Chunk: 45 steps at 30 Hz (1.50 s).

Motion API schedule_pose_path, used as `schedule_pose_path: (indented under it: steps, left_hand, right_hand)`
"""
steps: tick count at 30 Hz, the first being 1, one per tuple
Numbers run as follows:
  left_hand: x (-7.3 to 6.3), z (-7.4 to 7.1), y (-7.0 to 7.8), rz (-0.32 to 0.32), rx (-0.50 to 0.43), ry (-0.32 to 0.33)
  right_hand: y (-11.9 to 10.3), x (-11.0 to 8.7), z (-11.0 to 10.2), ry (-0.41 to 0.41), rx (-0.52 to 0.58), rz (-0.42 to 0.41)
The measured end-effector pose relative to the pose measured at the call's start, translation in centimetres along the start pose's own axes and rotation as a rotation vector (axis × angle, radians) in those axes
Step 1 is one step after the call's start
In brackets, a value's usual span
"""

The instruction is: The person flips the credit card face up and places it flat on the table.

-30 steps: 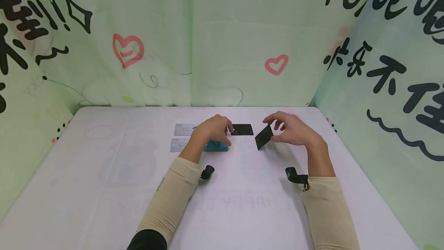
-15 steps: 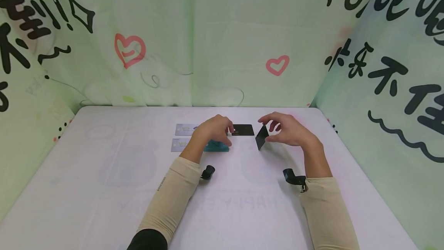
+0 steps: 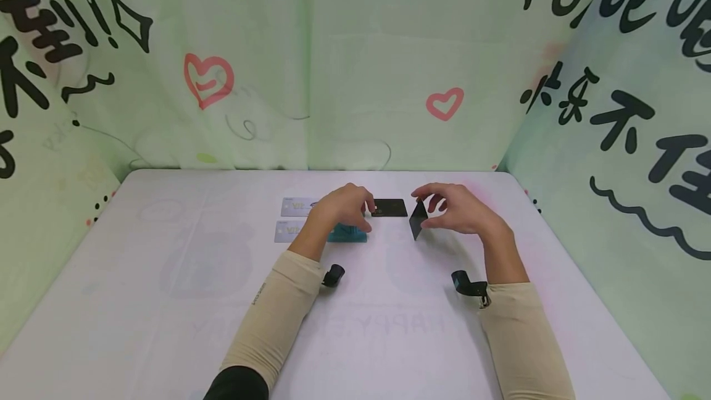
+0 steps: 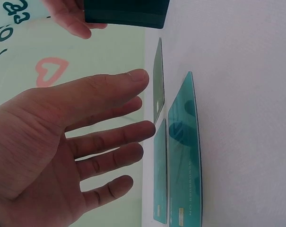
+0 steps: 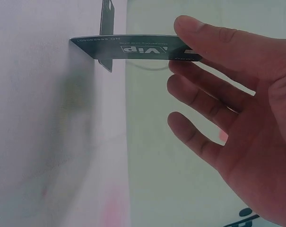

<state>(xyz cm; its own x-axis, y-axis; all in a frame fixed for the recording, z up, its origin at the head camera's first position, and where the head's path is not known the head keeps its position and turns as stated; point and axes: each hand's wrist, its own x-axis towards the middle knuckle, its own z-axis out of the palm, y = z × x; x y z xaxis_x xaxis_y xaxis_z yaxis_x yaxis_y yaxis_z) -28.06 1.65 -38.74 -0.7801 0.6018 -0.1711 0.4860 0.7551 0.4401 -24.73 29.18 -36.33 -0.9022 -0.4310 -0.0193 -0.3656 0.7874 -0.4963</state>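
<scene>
My right hand [image 3: 458,207] pinches a black VIP card [image 5: 109,47] between thumb and fingers. The card is tilted up steeply, with its lower edge right at the tabletop. Another black card [image 3: 390,207] lies flat just left of it. My left hand [image 3: 345,207] hovers over two teal cards, its fingers spread and slightly bent, holding nothing. The nearer teal card [image 4: 184,170] shows whole beside the fingertips in the left wrist view; the farther teal card [image 4: 160,175] lies behind it. In the head view the left hand hides much of both.
Two pale lilac VIP cards lie left of the left hand, one farther back [image 3: 294,206] and one nearer [image 3: 286,231]. All rest on a white-covered table [image 3: 378,338]. Green printed curtains [image 3: 366,79] stand behind and at both sides.
My right hand has moved slightly left, turning the pinched black card more upright and edge-on to the head view. The left hand and the flat cards stay in place.
</scene>
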Motion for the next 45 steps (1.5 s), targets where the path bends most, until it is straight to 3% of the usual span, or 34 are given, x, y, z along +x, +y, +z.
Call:
schedule_pose_path:
  steps: [12, 27, 45]
  left_hand:
    - [0.1, -0.1, -0.1, -0.008, 0.019, 0.002]
    - [-0.1, -0.2, 0.0, -0.031, 0.001, -0.013]
    - [-0.2, -0.3, 0.0, -0.039, 0.009, -0.016]
  right_hand:
    - [0.0, 0.4, 0.6, -0.016, 0.013, 0.019]
    - [0.3, 0.9, 1.4, -0.043, 0.066, -0.041]
    - [0.1, 1.2, 2.1, -0.072, 0.077, -0.001]
